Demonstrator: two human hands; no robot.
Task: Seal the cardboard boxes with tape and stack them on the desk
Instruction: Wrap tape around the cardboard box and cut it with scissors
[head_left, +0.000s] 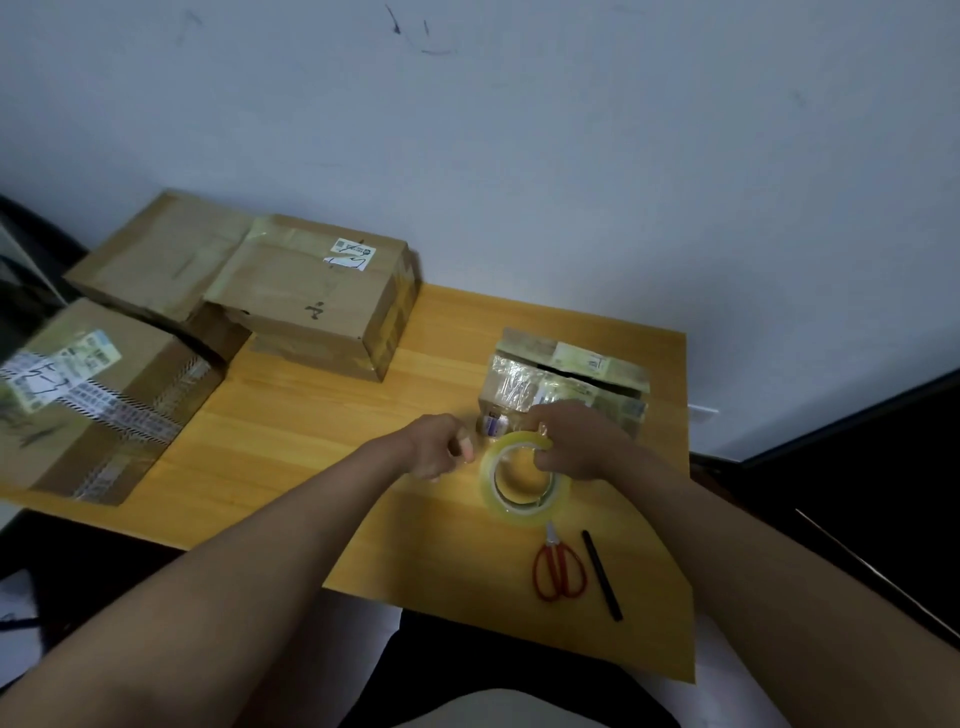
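A roll of clear yellowish tape (511, 506) is held above the wooden desk (322, 441), in front of a small cardboard box (576, 371) whose top flaps stand slightly apart. My right hand (576, 441) grips the roll at its upper right rim. My left hand (441, 447) is just left of the roll, with thumb and fingers pinched together; the tape end between them is too thin to make out. Three larger cardboard boxes sit at the left: one at the front left (98, 395), one at the back left (161, 260), one leaning over it (317, 291).
Red-handled scissors (558, 569) and a black pen (601, 576) lie on the desk near its front edge, below the tape roll. A pale wall runs behind the desk. The dark floor drops away on the right.
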